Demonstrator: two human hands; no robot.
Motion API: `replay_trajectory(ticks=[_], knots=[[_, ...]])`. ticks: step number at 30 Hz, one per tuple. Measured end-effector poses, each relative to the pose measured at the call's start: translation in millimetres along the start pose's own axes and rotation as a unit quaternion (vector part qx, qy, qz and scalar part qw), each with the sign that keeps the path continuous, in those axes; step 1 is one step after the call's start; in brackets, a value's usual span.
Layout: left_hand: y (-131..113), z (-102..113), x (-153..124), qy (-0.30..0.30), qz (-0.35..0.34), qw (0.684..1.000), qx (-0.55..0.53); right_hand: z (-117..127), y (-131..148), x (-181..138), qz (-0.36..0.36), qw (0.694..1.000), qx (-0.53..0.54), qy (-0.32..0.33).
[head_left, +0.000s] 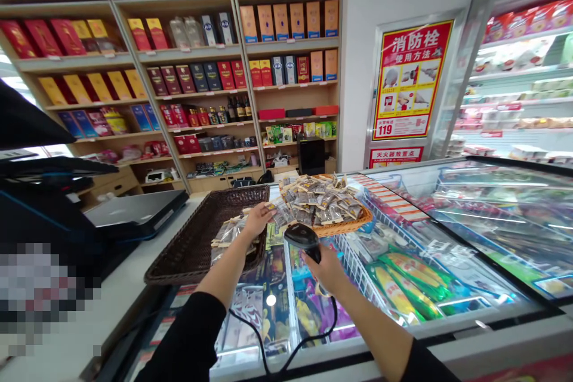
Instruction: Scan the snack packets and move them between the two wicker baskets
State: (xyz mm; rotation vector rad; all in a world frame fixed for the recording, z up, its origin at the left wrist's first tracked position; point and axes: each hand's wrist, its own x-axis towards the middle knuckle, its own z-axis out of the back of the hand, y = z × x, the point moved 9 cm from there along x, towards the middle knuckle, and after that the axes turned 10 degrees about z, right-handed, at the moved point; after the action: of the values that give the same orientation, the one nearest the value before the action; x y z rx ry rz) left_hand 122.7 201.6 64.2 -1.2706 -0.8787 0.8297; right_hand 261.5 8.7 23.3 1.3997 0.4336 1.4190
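My right hand point(329, 271) is wrapped round the handle of a black barcode scanner point(302, 236), whose cable curls down over the freezer's glass. The scanner head is raised towards the packets. My left hand point(258, 219) pinches the edge of a small clear snack packet point(280, 213) with dark contents, at the left side of a heaped pile. That pile of similar packets point(320, 197) fills an orange woven basket point(344, 228). Below my left forearm, more packets point(228, 231) lie in a dark brown wicker tray point(179, 256), partly hidden by the arm.
Both containers rest on a glass-topped chest freezer point(447, 310) holding bagged frozen goods. A scale point(138, 209) and a black checkout machine point(40, 209) stand at the left. Shelves of boxed bottles point(197, 77) line the back wall. A refrigerated display point(519, 83) is at the right.
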Motion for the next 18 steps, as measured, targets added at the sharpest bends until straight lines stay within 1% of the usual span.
replay_trajectory(ticks=[5,11,18], knots=[[-5.1,-6.2,-2.3,0.005,-0.028,1.0,0.004,13.1,7.9,-1.0,-0.002,0.999,-0.028,-0.026],[-5.7,-8.7,-11.4,0.009,0.008,1.0,0.001,12.9,8.5,-1.6,0.008,0.999,-0.037,-0.039],[-3.4,-6.1,-12.3,-0.004,0.025,0.999,-0.034,9.6,11.1,0.1,0.02,0.998,-0.062,0.0]])
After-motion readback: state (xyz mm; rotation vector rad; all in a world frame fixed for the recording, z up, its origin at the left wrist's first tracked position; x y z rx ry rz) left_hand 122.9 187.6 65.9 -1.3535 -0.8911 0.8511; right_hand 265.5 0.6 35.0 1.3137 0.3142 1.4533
